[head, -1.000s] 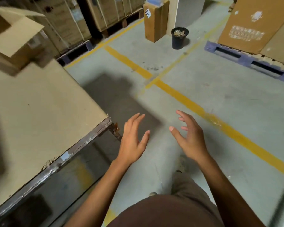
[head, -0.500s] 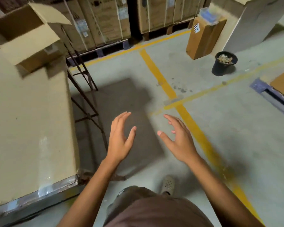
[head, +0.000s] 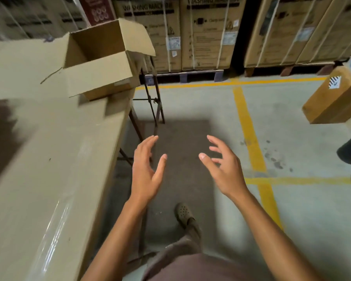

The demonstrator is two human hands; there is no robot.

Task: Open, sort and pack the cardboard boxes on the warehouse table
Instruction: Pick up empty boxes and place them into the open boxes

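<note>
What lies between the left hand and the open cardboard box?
Head view: only the table corner and metal legs separate left hand from cardboard box.

SURFACE: table [head: 49,179], top faced with cardboard, glossy tape along near edge, on metal legs [head: 156,106] | LOAD: one cardboard box [head: 101,78], upright, flaps open, at far right corner
</note>
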